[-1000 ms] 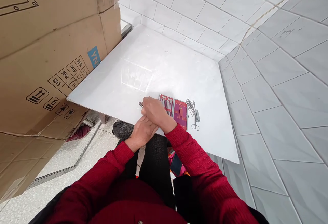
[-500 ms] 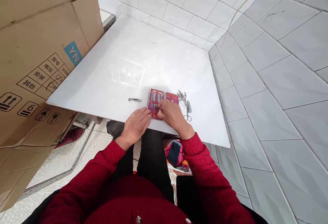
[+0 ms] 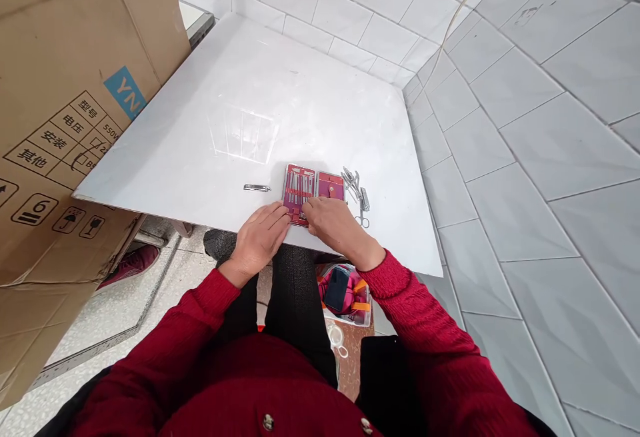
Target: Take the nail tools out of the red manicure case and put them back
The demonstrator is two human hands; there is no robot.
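L hand (image 3: 261, 234) flattish, empty, by 1 red case (image 3: 324, 187); R hand (image 3: 334, 222) curled over it, hold unclear.

The case (image 3: 325, 189) is red and purple, its tools (image 3: 299, 183) silvery, the tabletop (image 3: 320, 110) white, the sleeves (image 3: 425, 310) crimson, the upper-left box (image 3: 55, 44) brown with black print (image 3: 52, 137) and a blue patch (image 3: 125, 92).

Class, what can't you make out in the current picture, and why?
All in the head view:
What, if anything, the right hand pinches: the hand itself hides it.
The lower right part of the open case: covered by that hand.
The rest of the cardboard box: past the left edge.
Part of the maroon shoe: hidden behind the box.
Fine detail of the metal tools: too small.
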